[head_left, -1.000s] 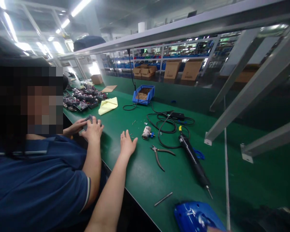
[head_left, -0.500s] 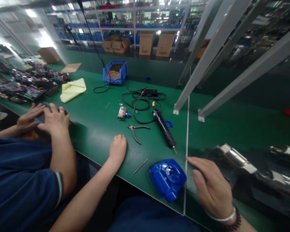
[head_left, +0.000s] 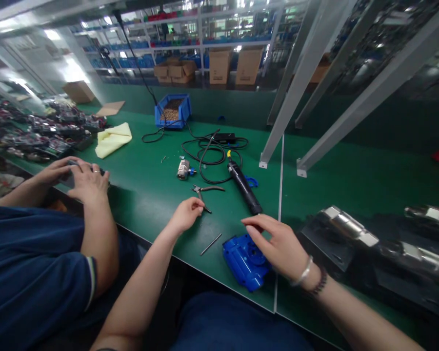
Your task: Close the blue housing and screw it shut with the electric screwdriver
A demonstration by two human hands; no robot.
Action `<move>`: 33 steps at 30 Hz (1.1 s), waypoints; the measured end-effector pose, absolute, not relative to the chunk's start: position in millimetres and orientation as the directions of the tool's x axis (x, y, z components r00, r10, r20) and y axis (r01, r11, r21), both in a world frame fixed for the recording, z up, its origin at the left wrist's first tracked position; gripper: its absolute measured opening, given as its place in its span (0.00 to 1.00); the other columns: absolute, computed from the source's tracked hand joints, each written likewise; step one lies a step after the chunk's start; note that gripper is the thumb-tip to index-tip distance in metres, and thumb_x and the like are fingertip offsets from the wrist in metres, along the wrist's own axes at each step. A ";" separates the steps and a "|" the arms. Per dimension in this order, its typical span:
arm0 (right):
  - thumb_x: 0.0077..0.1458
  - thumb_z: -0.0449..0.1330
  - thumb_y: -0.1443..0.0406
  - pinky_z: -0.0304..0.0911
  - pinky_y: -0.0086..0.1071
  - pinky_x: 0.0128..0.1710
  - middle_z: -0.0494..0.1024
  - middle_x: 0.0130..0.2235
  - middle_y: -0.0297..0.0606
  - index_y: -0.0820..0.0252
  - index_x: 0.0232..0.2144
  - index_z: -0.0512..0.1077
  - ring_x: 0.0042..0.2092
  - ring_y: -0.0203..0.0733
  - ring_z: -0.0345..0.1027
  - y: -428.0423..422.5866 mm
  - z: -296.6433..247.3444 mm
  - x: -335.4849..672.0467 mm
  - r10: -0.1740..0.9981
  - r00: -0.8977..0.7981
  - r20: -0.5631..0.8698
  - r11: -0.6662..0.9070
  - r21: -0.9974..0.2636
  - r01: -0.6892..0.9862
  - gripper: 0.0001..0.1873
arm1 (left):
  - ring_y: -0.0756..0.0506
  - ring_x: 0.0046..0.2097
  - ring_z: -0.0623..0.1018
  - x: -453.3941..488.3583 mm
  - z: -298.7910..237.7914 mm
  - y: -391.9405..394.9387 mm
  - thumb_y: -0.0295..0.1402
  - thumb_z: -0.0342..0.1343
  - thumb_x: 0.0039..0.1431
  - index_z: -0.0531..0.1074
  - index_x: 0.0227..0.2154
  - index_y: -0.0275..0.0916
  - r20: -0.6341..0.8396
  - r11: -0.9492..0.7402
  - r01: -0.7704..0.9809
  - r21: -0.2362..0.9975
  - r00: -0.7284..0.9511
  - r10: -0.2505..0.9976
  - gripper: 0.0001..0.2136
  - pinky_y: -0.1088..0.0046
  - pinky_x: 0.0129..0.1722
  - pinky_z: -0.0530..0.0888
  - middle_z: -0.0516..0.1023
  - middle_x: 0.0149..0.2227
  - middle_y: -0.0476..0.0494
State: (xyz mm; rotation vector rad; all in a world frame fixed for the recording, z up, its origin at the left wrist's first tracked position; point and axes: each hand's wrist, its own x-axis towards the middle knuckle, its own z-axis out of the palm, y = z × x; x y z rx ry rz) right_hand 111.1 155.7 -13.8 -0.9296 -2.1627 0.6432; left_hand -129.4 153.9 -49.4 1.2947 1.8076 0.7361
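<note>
My left hand (head_left: 186, 215) rests on the green bench with its fingers curled, the fingertips at the end of one handle of the pliers (head_left: 205, 191). The pliers lie flat on the bench. My right hand (head_left: 278, 243) has its fingers spread and lies over the right side of a blue plastic housing (head_left: 241, 261) at the bench's near edge. A thin metal rod (head_left: 211, 243) lies between my hands. A black electric screwdriver (head_left: 243, 187) lies just beyond my right hand's fingertips.
A small metal cylinder (head_left: 183, 169) and coiled black cable (head_left: 212, 151) lie farther back, with a blue bin (head_left: 172, 111) and yellow cloth (head_left: 113, 139). A co-worker's hands (head_left: 84, 178) work on a dark part at left. Slanted metal struts (head_left: 278, 131) stand on the right.
My left hand has slid forward to the pliers' handle. My right hand has moved left onto the blue housing. The view has shifted slightly.
</note>
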 end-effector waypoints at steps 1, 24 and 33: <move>0.55 0.54 0.68 0.70 0.31 0.37 0.79 0.34 0.38 0.61 0.35 0.74 0.36 0.37 0.73 163.0 -13.1 102.0 0.767 -0.541 0.346 0.603 -0.676 0.423 0.09 | 0.53 0.28 0.70 -126.5 -44.6 153.3 0.22 0.48 0.53 0.64 0.32 0.33 -0.256 0.306 0.434 0.847 -0.172 0.951 0.04 0.76 0.33 0.68 0.68 0.27 0.50; 0.45 0.60 0.65 0.71 0.26 0.27 0.78 0.27 0.37 0.64 0.32 0.75 0.27 0.34 0.72 199.1 27.2 129.5 0.944 -0.305 0.126 0.219 -0.930 0.294 0.11 | 0.55 0.27 0.75 -76.1 7.1 149.4 0.28 0.66 0.36 0.73 0.34 0.30 -0.316 0.238 -0.329 0.914 -0.210 0.925 0.18 0.81 0.30 0.71 0.76 0.27 0.50; 0.51 0.56 0.61 0.71 0.27 0.31 0.78 0.29 0.37 0.62 0.32 0.74 0.29 0.35 0.73 159.7 -35.8 153.0 0.955 -0.269 -0.122 -0.003 -0.914 0.406 0.11 | 0.56 0.26 0.74 -81.4 -40.0 86.6 0.33 0.69 0.29 0.76 0.26 0.34 -0.528 0.445 -0.287 0.848 -0.393 0.753 0.16 0.86 0.28 0.71 0.77 0.24 0.50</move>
